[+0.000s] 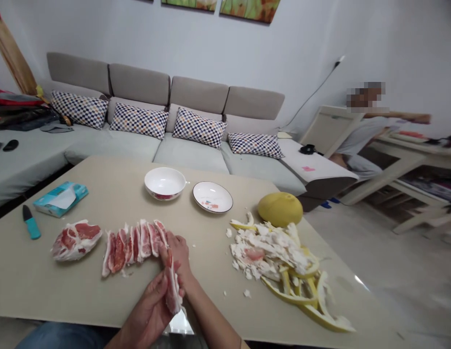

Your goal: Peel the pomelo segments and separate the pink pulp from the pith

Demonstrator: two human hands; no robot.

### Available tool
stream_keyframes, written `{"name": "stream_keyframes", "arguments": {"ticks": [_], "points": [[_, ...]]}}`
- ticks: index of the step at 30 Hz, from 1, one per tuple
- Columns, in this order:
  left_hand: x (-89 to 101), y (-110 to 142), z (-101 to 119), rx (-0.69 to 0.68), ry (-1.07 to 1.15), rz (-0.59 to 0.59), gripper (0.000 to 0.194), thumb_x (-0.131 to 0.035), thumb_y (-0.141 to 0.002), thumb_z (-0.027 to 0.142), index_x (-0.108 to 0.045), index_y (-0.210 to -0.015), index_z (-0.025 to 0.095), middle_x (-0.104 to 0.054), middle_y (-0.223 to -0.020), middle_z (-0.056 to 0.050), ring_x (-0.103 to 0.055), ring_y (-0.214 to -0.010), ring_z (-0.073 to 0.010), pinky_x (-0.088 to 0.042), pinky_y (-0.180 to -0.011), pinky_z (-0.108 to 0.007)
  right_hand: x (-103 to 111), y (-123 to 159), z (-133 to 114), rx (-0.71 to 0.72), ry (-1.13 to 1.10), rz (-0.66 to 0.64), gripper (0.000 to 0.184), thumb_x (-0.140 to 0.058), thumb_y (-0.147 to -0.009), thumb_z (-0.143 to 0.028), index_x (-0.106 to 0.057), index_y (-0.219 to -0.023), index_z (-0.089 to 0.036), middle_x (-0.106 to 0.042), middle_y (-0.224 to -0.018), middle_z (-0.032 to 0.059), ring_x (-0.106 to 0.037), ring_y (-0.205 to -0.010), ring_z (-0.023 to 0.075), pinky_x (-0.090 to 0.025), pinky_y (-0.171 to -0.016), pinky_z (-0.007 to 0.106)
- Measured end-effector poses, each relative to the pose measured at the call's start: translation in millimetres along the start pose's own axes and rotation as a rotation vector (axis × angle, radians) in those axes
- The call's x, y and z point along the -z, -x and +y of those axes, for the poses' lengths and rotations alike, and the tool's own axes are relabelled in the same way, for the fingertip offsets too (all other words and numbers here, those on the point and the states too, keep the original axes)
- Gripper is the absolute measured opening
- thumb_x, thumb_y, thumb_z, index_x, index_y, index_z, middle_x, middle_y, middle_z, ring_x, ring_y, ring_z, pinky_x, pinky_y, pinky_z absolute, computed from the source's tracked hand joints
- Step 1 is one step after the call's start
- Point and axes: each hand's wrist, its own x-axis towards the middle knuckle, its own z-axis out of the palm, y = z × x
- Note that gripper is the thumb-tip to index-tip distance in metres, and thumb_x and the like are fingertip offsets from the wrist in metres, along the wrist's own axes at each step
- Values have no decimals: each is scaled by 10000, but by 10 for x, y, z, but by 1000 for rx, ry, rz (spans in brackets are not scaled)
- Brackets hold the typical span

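My left hand (150,310) and my right hand (179,254) both grip one red pomelo segment (171,286) near the table's front edge, fingers closed around it. Just left of my hands lies a row of several peeled pomelo segments (132,245), and a separate chunk of pomelo flesh (75,240) sits further left. A pile of yellow peel and white pith (283,264) lies to the right.
A whole yellow pomelo (279,208), a white bowl (164,183) and a white plate (212,196) stand further back on the beige table (101,189). A teal knife (31,222) and a tissue pack (60,198) lie at left. A person (359,140) sits at the right beyond the sofa (189,150).
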Motion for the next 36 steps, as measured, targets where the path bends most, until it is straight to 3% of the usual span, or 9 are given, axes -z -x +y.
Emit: {"name": "stream_keyframes", "arguments": {"ticks": [5, 10, 13, 16, 22, 26, 28, 32, 36], "points": [[45, -32, 37, -25, -37, -7, 366, -727, -796, 237, -660, -1155, 211, -692, -1046, -61, -667, -845, -141, -513, -798, -260, 383, 98, 80, -61, -61, 43, 407, -459, -920, -379, -602, -1217, -140, -542, -1340, 166, -478, -1239, 284, -337, -1070, 437], [-10, -61, 29, -119, -148, -6, 324, -645, -865, 238, -644, -1184, 182, -688, -869, -42, -639, -799, -126, -489, -806, -258, 839, 603, -70, -104, -229, -80, 425, -320, -977, -441, -583, -1236, -229, -667, -1074, 77, -645, -759, 182, -537, -763, 332], [-44, -74, -12, -165, -290, 41, 294, -661, -847, 294, -678, -1114, 172, -697, -878, -57, -638, -842, -164, -479, -805, -279, 824, 935, -196, -24, -295, -181, 400, -555, -883, -417, -582, -1261, -287, -595, -1242, 79, -637, -958, 223, -546, -702, 284], [-22, -100, -52, -191, -436, 97, 348, -688, -814, 352, -678, -1110, 170, -706, -973, -84, -635, -881, -196, -481, -791, -296, 740, 1064, -275, 39, -278, -112, 342, -586, -876, -354, -632, -1210, -297, -608, -1231, 80, -589, -1100, 244, -526, -841, 308], [47, -107, -34, -285, -702, 214, 376, -651, -813, 364, -664, -1149, 195, -684, -1026, -102, -622, -728, -183, -468, -595, -273, 832, 613, -205, -107, -336, 37, 368, -535, -900, -438, -666, -1126, -179, -703, -910, 79, -648, -793, 219, -542, -740, 337], [-43, 4, 252, -625, -867, 200, 134, -647, -763, 224, -751, -682, 201, -662, -905, -82, -600, -755, -208, -477, -654, -294, 692, 102, -65, -44, -206, 89, 384, -491, -905, -425, -664, -1135, -171, -701, -1022, 91, -647, -861, 232, -531, -799, 374], [-71, 97, 542, -879, -944, 333, 116, -659, -745, 194, -748, -678, 228, -657, -940, -72, -586, -937, -252, -465, -859, -335, 528, -83, -26, -17, -169, 75, 367, -482, -900, -388, -673, -1134, -179, -694, -1075, 99, -627, -961, 253, -499, -880, 408], [115, 327, 1273, -1373, -1289, 863, 201, -608, -815, 257, -685, -1000, 237, -595, -1154, -59, -476, -1217, -263, -311, -1111, -403, 276, -190, -23, 49, -118, -10, 348, -515, -858, -282, -674, -1154, -191, -668, -1182, 100, -587, -1096, 258, -426, -995, 411], [586, 461, 1822, -1215, -1409, 1233, 615, -697, -767, 369, -509, -1308, 146, -506, -1354, -146, -369, -1331, -359, -257, -1133, -496, 286, -131, 21, 59, -95, -98, 323, -523, -869, -302, -682, -1142, -234, -689, -1173, 63, -606, -1098, 243, -422, -1009, 390]]}}
